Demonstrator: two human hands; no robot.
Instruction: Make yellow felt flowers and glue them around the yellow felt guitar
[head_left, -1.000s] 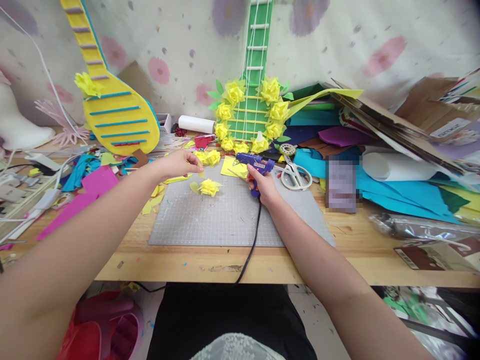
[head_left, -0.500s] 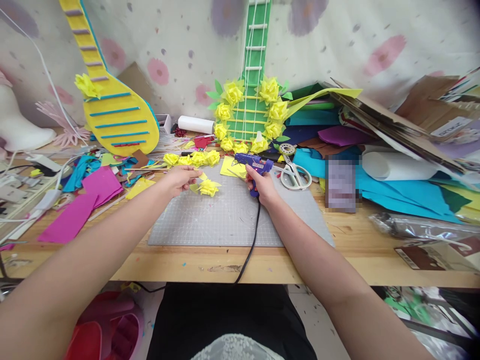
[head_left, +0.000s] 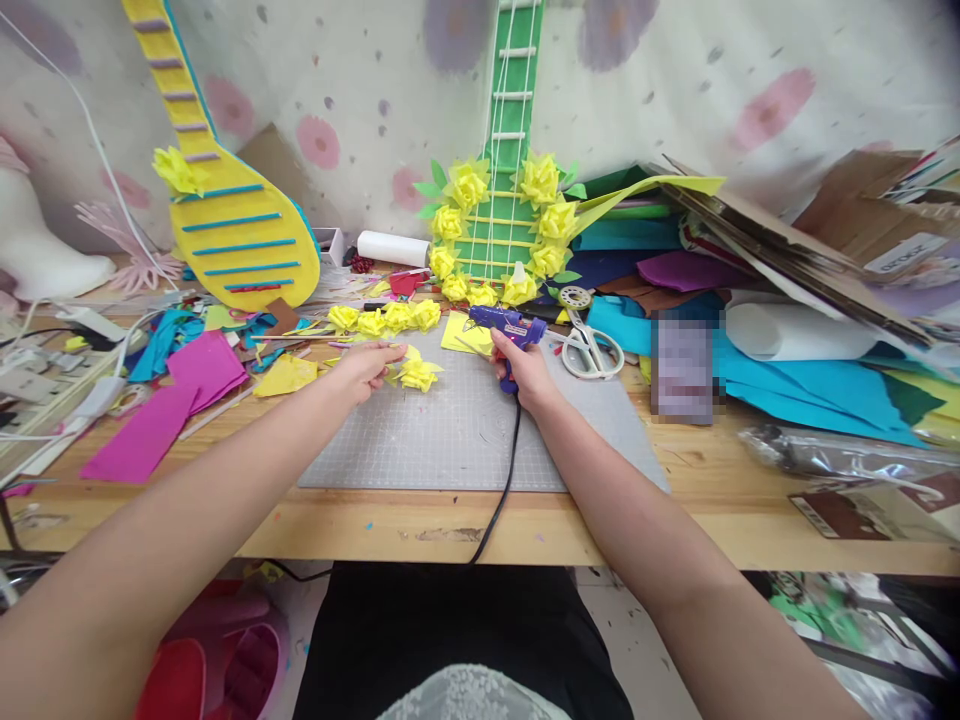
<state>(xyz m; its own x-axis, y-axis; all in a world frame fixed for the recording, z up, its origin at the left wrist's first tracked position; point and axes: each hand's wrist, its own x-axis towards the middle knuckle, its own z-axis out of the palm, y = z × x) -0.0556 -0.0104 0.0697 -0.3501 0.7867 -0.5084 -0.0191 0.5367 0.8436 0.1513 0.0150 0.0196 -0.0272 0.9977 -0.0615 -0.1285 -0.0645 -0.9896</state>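
My left hand is closed, with thumb and fingers pinching a yellow paper flower at its left edge, low over the grey cutting mat. The exact grip is partly hidden behind the fingers. My right hand is wrapped round the handle of a purple hot glue gun, whose nozzle points left. Its black cord runs down over the table edge. Behind the hands lie a row of yellow paper flowers and a yellow paper square.
A green paper instrument ringed with yellow flowers leans at the back; a yellow one stands left. Scissors lie right of the glue gun. Magenta paper and scraps spread left; blue sheets and cardboard pile up right.
My left hand has turned slightly, its fingers now showing more curled beside the yellow flower. The right hand and glue gun hold nearly the same place.
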